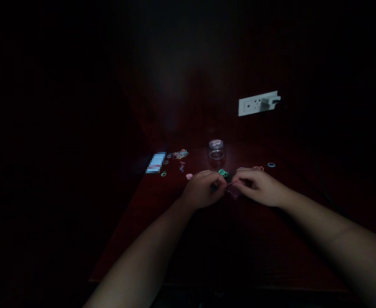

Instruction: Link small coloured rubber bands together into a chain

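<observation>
In dim light both my hands meet over a dark red table [207, 239]. My left hand [204, 188] and my right hand [258, 186] are pinched shut on the two ends of a thin pinkish rubber band [231, 183] stretched between them. Just behind the fingers lie two green bands [223, 173]. More small bands lie below the stretched one, too dark to make out.
A small clear glass jar [216, 149] stands behind the hands. A heap of coloured bands [180, 154] and a lit phone [156, 163] lie at the left. Loose rings sit at the right [271, 164]. A white wall socket [258, 103] with a plug hangs behind.
</observation>
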`<action>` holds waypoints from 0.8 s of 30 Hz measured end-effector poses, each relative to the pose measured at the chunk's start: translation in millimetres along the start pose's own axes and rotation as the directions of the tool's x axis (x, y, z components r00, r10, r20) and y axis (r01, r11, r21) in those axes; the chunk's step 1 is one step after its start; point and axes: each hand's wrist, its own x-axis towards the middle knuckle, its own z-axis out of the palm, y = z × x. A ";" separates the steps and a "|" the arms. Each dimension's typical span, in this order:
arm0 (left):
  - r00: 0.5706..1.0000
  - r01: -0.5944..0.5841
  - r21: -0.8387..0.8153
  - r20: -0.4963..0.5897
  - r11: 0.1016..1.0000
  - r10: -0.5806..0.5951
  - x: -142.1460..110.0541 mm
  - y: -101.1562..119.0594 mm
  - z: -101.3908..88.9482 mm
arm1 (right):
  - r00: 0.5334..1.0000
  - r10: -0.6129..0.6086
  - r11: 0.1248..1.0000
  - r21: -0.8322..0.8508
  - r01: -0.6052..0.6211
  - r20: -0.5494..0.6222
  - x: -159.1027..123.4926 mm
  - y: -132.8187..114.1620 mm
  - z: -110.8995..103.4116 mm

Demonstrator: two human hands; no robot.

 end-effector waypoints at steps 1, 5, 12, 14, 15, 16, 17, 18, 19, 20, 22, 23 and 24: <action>1.000 -0.002 0.002 -0.003 1.000 0.002 0.1 0.1 0.0 | 1.000 -0.001 1.000 -0.001 0.001 -0.007 0.1 -0.4 -0.1; 1.000 -0.005 -0.005 0.001 1.000 0.005 0.3 1.0 -0.4 | 1.000 0.002 1.000 0.016 -0.002 -0.028 1.0 -1.9 -0.1; 1.000 0.009 -0.031 0.023 0.999 -0.008 -0.2 3.0 -2.1 | 1.000 -0.002 1.000 0.008 0.002 -0.022 1.3 -1.0 0.4; 1.000 0.013 -0.027 0.027 1.000 -0.012 0.0 3.0 -1.8 | 1.000 -0.007 1.000 0.003 0.007 -0.022 1.2 -0.3 0.8; 1.000 0.013 -0.025 0.028 1.000 -0.012 0.0 2.9 -1.6 | 1.000 -0.009 1.000 0.000 0.009 -0.021 1.3 0.0 1.0; 1.000 0.015 -0.022 0.027 1.000 -0.014 0.1 2.7 -1.2 | 1.000 -0.006 1.000 -0.002 0.006 -0.019 1.3 0.2 1.2; 1.000 0.018 -0.018 0.026 1.000 -0.017 0.1 2.4 -0.9 | 1.000 0.000 1.000 -0.003 0.000 -0.016 1.4 0.3 1.4; 0.999 0.021 -0.014 0.025 1.000 -0.020 0.0 2.1 -0.5 | 1.000 0.005 1.000 -0.006 -0.005 -0.010 1.4 0.3 1.5; 0.999 0.022 -0.010 0.025 1.000 -0.021 0.0 1.7 -0.2 | 1.000 0.009 1.000 -0.011 -0.009 -0.006 1.5 0.3 1.5; 0.999 0.020 -0.007 0.027 1.000 -0.020 -0.2 1.3 0.1 | 1.000 0.010 1.000 -0.015 -0.010 -0.006 1.4 0.2 1.4; 0.999 0.017 -0.004 0.028 1.000 -0.017 -0.5 0.5 0.6 | 1.000 0.008 1.000 -0.018 -0.009 -0.011 1.2 -0.1 0.9; 0.999 0.017 -0.003 0.028 1.000 -0.017 -0.7 0.2 0.7 | 1.000 0.008 1.000 -0.016 -0.008 -0.013 0.9 -0.2 0.6; 1.000 0.017 -0.002 0.027 1.000 -0.017 -0.8 -0.1 0.9 | 1.000 0.008 1.000 -0.011 -0.008 -0.016 0.7 -0.3 0.2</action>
